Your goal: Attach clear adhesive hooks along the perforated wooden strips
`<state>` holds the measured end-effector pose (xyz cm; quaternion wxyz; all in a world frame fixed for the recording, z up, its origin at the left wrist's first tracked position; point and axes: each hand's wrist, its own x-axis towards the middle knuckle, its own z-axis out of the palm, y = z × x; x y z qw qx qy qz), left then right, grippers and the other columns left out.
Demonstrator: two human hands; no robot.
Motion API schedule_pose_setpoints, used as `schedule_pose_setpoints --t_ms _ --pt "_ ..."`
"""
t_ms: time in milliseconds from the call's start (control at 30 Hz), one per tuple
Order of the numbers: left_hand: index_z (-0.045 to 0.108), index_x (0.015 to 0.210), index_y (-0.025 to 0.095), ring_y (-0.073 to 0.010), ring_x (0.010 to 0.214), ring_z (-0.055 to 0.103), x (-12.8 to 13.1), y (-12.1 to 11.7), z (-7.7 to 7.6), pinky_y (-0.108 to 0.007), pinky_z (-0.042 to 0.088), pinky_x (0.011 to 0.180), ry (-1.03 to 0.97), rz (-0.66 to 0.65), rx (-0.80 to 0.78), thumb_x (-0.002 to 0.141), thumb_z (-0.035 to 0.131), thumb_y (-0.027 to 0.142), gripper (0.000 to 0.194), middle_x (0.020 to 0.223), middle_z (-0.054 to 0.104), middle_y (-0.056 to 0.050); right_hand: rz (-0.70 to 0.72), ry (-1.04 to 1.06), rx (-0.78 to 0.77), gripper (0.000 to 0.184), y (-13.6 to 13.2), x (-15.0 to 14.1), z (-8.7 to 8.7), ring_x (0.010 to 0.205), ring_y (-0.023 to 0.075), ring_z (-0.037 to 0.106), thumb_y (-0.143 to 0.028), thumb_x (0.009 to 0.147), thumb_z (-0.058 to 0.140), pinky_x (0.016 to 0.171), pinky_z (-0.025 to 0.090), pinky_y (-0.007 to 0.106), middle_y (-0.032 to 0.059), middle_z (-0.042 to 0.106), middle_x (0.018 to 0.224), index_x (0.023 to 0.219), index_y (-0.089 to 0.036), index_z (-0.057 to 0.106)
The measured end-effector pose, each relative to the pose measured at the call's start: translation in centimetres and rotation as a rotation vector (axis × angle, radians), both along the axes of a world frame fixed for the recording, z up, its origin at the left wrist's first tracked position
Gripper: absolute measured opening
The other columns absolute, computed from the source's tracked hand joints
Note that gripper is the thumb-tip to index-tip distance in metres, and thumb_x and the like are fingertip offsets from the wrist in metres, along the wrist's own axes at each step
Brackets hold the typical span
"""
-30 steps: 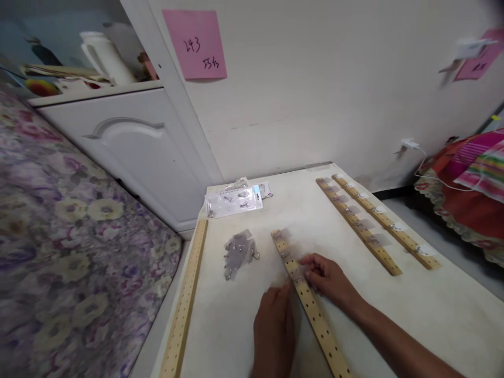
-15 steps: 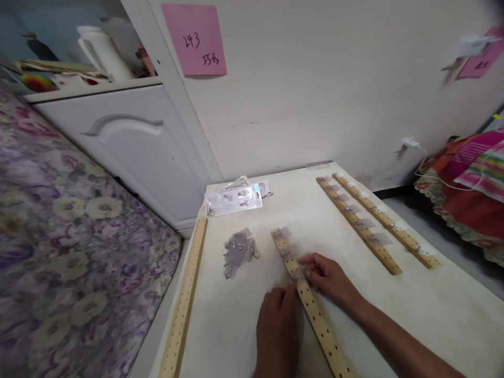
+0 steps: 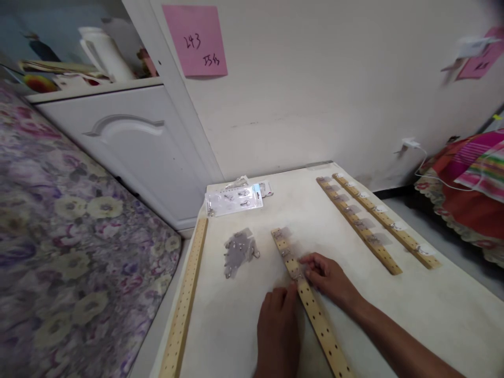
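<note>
A long wooden strip (image 3: pixel 317 314) with rows of holes lies lengthwise before me. Near its far end sit a clear pad (image 3: pixel 277 234) and a metal hook (image 3: pixel 285 253). A third clear hook (image 3: pixel 298 276) is on the strip between my hands. My left hand (image 3: pixel 279 325), fingers curled, has its fingertips at the near edge of this hook. From the right side, my right hand (image 3: pixel 325 274) pinches at the hook's edge, its thumb and forefinger bent. Their exact contact is partly hidden. To the left lies a pile of loose clear hooks (image 3: pixel 238 252).
Two strips fitted with hooks, a nearer one (image 3: pixel 356 223) and an outer one (image 3: pixel 388 223), lie at the right. A bare holed strip (image 3: pixel 184 304) runs along the table's left edge. Hook packages (image 3: pixel 234 200) lie at the back by the wall.
My left hand has shifted slightly right and its fingertips have come to the near edge of the third hook. My right hand has stayed almost still.
</note>
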<state>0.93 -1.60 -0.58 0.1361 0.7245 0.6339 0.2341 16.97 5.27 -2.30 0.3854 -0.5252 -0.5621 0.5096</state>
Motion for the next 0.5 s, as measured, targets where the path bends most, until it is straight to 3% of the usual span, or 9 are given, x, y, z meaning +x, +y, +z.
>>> schedule_pose_setpoints --t_ms 233,500 --pt "0.055 0.123 0.023 -0.0220 0.088 0.053 -0.18 -0.17 -0.41 -0.034 0.044 0.077 0.129 -0.073 0.012 0.083 0.042 0.010 0.044 0.098 0.062 -0.006 0.002 -0.025 0.022 0.023 -0.04 0.08 0.31 0.061 0.0122 0.051 -0.020 0.075 0.053 0.056 0.040 0.024 -0.0025 0.056 0.068 0.097 -0.017 0.061" --pt "0.054 0.123 0.022 -0.0215 0.086 0.053 -0.42 -0.07 -1.03 -0.034 0.045 0.076 0.149 -0.103 0.062 0.081 0.042 0.006 0.046 0.096 0.061 -0.007 0.012 -0.013 0.010 0.024 0.05 0.09 0.20 0.056 0.0111 0.048 -0.021 0.075 0.053 0.052 0.037 0.022 -0.0038 0.053 0.064 0.097 -0.017 0.061"
